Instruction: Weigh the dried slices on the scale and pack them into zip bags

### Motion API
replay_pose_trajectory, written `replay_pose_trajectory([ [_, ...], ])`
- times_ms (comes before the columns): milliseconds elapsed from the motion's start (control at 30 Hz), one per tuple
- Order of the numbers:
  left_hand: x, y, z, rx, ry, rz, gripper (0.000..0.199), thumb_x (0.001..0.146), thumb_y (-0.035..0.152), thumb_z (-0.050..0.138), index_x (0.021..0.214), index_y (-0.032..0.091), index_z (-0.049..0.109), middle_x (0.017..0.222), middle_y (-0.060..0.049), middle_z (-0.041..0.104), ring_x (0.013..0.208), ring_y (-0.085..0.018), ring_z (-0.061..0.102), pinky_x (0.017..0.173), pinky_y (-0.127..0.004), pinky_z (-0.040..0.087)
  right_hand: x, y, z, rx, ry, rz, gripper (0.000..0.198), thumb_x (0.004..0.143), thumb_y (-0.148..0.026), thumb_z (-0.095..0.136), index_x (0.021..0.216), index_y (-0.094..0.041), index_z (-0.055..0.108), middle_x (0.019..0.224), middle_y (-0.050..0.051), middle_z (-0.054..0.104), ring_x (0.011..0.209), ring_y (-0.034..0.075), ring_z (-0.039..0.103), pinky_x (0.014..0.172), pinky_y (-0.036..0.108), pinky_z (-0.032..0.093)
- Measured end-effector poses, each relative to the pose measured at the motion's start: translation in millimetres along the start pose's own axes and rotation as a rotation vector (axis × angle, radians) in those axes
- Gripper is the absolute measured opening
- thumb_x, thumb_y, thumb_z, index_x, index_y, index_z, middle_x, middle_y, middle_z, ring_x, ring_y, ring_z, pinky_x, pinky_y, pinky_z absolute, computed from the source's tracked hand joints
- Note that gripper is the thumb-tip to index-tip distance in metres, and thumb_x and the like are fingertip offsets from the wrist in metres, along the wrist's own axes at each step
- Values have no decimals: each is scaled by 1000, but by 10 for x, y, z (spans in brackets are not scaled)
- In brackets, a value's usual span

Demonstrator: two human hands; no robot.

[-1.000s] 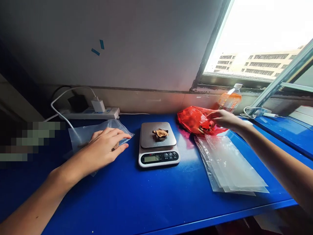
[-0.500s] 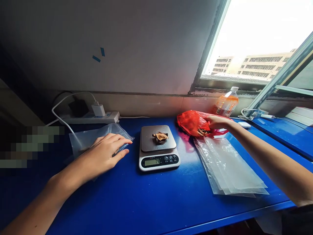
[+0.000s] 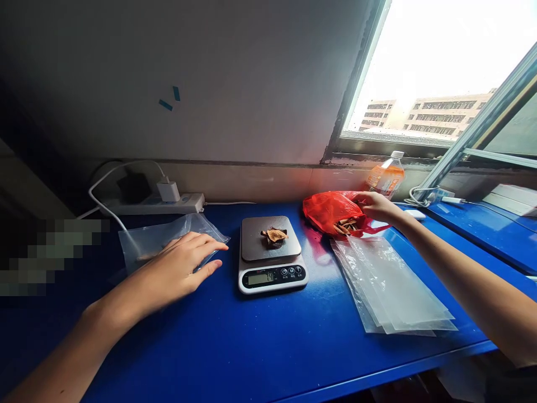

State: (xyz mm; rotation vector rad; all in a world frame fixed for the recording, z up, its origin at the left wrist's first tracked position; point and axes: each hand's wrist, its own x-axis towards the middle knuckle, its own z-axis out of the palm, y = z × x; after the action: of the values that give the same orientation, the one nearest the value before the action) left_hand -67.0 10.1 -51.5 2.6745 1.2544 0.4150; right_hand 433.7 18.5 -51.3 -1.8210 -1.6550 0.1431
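A white kitchen scale [image 3: 274,282] with a metal plate stands at the middle of the blue table, its display lit. Dried brown pieces, looking like dried mushroom slices [image 3: 276,235], lie heaped on the plate. My left hand [image 3: 184,260] hovers open over a clear plastic bag [image 3: 151,238] left of the scale, fingers stretched out; something brown in that bag is mostly covered. Right of the scale, my right hand [image 3: 375,206] pinches the upper edge of a red plastic bag [image 3: 329,210]. More brown slices [image 3: 346,226] show in its mouth.
Several flat clear bags [image 3: 398,291] lie fanned out in front of the red bag. Behind it stands a bottle of orange drink [image 3: 386,176]. A power strip [image 3: 188,202] with a white charger [image 3: 168,190] and cable runs along the wall at the back left. A window frame [image 3: 444,151] rises at the right.
My right hand has lifted slightly at the red bag's mouth, and more of the brown slices show. My left hand stays nearly still. The slices on the scale have not moved.
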Motion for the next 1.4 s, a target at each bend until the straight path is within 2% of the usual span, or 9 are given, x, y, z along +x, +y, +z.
replay_pose_trajectory([
  [367,-6,-4,-9,-16,-42,24,41,91,52,47,120,29,65,120,-6,66,116,-30,56,98,-48,46,-96,-77,-33,197,-30,69,21,74,-16,51,86,-12,68,82,9,69,69,13,60,67,24,48],
  [500,-4,16,-23,-7,-54,30,42,91,52,46,121,29,65,120,-7,66,116,-30,55,99,-49,45,-172,-185,-78,154,1,111,27,81,-16,49,98,-6,67,89,14,69,70,11,57,65,23,45],
  [633,2,63,-47,-2,-82,11,43,91,51,44,121,28,65,120,-7,66,117,-30,55,99,-50,46,-310,-414,-151,58,31,106,22,76,-14,54,89,-9,70,77,8,68,64,11,55,63,24,43],
  [733,8,60,-38,-5,-83,11,44,90,51,45,121,27,65,121,-7,65,117,-30,55,100,-50,45,-479,-766,-183,-68,97,-51,15,74,-14,58,78,-13,73,81,7,67,69,12,55,70,26,43],
  [800,13,36,-20,-8,-74,20,43,91,52,45,121,28,65,120,-6,65,117,-30,55,100,-49,45,-584,-1056,-149,-183,128,-282,16,77,-15,57,77,-15,74,82,6,66,66,12,55,67,25,42],
  [867,18,10,-3,-9,-73,31,43,92,52,44,122,29,64,119,-5,66,117,-29,55,99,-48,45,-638,-1337,-58,-227,66,-445,18,78,-13,57,77,-17,74,78,4,65,61,10,53,61,24,40],
  [1000,25,-6,6,-9,-79,39,44,92,52,44,122,28,64,119,-6,66,116,-29,55,100,-48,45,-542,-1712,254,-258,-140,-521,17,83,-17,59,80,-19,76,74,1,67,64,10,55,62,23,39],
  [1267,-19,-12,-12,-3,-105,4,45,93,55,42,125,30,62,125,-5,63,120,-28,54,100,-47,46,-192,-1785,881,-465,-74,-582,30,95,-16,46,93,-17,76,89,7,68,75,14,58,63,27,36],
  [1400,-31,-10,-20,-8,-78,9,44,93,54,44,124,30,63,123,-5,64,118,-29,55,100,-48,46,-155,-1740,944,-544,-213,-670,34,92,-8,45,101,-20,75,98,8,68,83,16,60,62,27,34],
])
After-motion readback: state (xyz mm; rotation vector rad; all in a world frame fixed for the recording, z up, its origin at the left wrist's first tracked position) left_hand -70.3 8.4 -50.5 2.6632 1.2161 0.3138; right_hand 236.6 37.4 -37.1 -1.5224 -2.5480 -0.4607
